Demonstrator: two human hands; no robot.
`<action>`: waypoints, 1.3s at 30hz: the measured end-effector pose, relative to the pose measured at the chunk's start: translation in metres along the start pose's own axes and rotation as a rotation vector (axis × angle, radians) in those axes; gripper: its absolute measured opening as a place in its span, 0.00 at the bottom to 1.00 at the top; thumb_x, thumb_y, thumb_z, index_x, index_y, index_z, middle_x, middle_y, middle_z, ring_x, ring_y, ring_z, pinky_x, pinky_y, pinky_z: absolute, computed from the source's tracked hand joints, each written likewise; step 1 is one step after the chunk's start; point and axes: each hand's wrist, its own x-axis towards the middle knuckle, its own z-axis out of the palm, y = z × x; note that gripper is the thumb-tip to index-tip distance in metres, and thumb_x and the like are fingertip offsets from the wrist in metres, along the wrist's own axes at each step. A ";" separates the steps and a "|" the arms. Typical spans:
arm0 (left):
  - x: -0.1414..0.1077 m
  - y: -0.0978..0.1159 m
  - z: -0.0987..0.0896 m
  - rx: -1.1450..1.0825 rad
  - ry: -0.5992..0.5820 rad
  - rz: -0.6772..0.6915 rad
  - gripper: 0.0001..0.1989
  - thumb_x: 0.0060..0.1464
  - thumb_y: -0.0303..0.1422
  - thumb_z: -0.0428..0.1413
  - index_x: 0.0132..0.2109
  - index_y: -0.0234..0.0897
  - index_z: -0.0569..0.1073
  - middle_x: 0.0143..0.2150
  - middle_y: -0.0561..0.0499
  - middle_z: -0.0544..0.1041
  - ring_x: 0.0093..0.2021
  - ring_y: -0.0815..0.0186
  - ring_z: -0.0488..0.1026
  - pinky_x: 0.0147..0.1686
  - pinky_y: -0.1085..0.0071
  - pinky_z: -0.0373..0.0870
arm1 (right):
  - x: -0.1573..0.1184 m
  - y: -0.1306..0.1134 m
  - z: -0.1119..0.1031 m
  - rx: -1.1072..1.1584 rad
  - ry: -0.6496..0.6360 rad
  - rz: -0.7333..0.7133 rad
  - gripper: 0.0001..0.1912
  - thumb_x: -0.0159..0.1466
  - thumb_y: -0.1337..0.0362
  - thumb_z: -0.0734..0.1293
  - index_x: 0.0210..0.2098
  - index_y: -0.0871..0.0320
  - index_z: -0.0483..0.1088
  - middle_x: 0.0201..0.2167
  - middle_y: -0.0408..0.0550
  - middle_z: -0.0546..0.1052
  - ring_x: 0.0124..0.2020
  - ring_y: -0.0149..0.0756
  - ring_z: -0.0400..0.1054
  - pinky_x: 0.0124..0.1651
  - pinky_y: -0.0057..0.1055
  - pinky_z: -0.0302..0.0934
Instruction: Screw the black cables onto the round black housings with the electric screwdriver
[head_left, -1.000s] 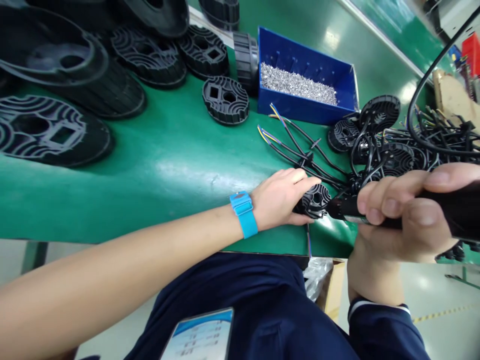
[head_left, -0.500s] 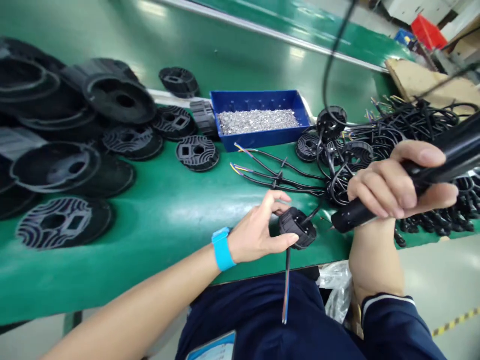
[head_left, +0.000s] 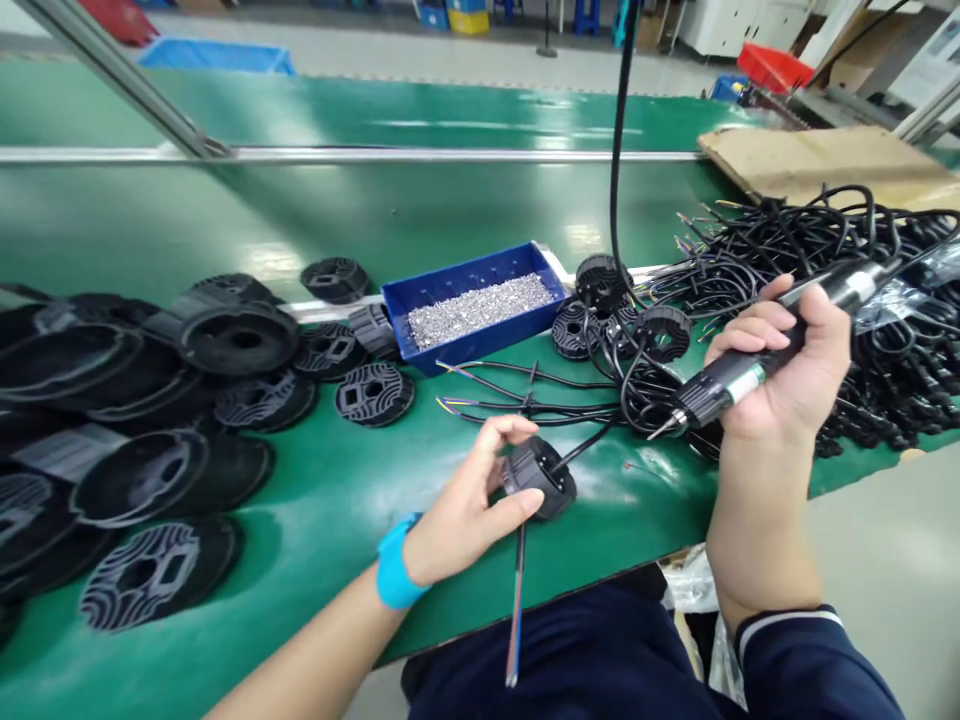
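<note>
My left hand, with a blue band at the wrist, grips a round black plastic housing near the bench's front edge. A black cable enters the housing's open side, and its coloured wire ends hang below over the bench edge. In my right hand is a black electric screwdriver, fingers wrapped round its body. Its bit points down and left, to the right of the housing and apart from it.
A blue tray of small silvery screws stands behind my left hand. Black cups and ridged covers crowd the left side. Tangled black cables heap up on the right, before a cardboard sheet. The screwdriver's cord hangs from above.
The camera view has tilted up and turned. My right hand has turned the screwdriver so its bit shows clearly. My left hand still holds the housing.
</note>
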 end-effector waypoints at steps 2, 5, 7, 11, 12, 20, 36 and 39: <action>0.010 0.020 -0.019 0.324 0.055 0.155 0.25 0.61 0.38 0.63 0.61 0.44 0.65 0.52 0.46 0.73 0.48 0.60 0.77 0.46 0.64 0.80 | -0.004 -0.005 -0.002 -0.034 -0.005 -0.070 0.15 0.52 0.63 0.82 0.35 0.50 0.76 0.25 0.37 0.61 0.22 0.26 0.46 0.25 0.30 0.56; 0.042 0.050 -0.048 0.862 0.135 0.499 0.23 0.61 0.33 0.64 0.61 0.46 0.71 0.60 0.44 0.72 0.60 0.53 0.74 0.61 0.52 0.76 | -0.007 -0.011 -0.003 -0.058 -0.029 -0.125 0.12 0.55 0.61 0.80 0.36 0.49 0.76 0.24 0.37 0.62 0.22 0.27 0.49 0.25 0.31 0.57; 0.073 0.065 -0.060 1.068 0.066 0.749 0.20 0.65 0.31 0.60 0.62 0.48 0.72 0.64 0.45 0.72 0.66 0.52 0.71 0.66 0.49 0.73 | -0.007 -0.012 -0.004 0.002 -0.035 -0.123 0.13 0.55 0.63 0.80 0.36 0.50 0.76 0.23 0.35 0.63 0.21 0.24 0.51 0.24 0.28 0.59; 0.145 0.083 -0.054 1.166 -0.151 1.057 0.20 0.72 0.25 0.47 0.62 0.49 0.72 0.66 0.48 0.72 0.76 0.56 0.61 0.73 0.49 0.66 | -0.005 -0.011 -0.005 0.211 -0.035 -0.067 0.17 0.53 0.68 0.80 0.39 0.55 0.73 0.22 0.31 0.65 0.19 0.17 0.58 0.23 0.18 0.63; 0.162 0.085 -0.047 1.166 -0.210 1.074 0.21 0.73 0.24 0.44 0.61 0.48 0.73 0.67 0.49 0.73 0.77 0.57 0.60 0.74 0.49 0.65 | -0.005 -0.010 -0.005 0.254 -0.033 -0.054 0.18 0.53 0.69 0.79 0.40 0.57 0.73 0.21 0.30 0.66 0.19 0.16 0.59 0.23 0.17 0.63; 0.229 0.074 -0.015 1.265 -0.260 0.790 0.23 0.69 0.20 0.47 0.61 0.42 0.77 0.78 0.47 0.62 0.79 0.50 0.56 0.74 0.44 0.61 | -0.003 -0.007 -0.007 0.329 -0.085 -0.022 0.18 0.55 0.69 0.77 0.42 0.59 0.70 0.21 0.30 0.66 0.17 0.18 0.63 0.21 0.18 0.66; 0.138 0.035 -0.048 0.983 0.172 0.559 0.16 0.72 0.41 0.54 0.45 0.36 0.82 0.47 0.43 0.81 0.48 0.58 0.78 0.53 0.59 0.75 | -0.016 -0.008 0.002 -0.094 -0.087 -0.141 0.09 0.58 0.60 0.76 0.37 0.50 0.74 0.22 0.35 0.52 0.20 0.27 0.38 0.21 0.30 0.48; 0.097 0.018 -0.051 1.186 0.091 0.511 0.24 0.70 0.52 0.53 0.40 0.36 0.80 0.38 0.46 0.79 0.40 0.58 0.75 0.43 0.61 0.71 | -0.020 -0.013 0.006 -0.289 -0.099 -0.219 0.07 0.61 0.55 0.73 0.34 0.48 0.74 0.25 0.36 0.42 0.25 0.32 0.28 0.24 0.34 0.39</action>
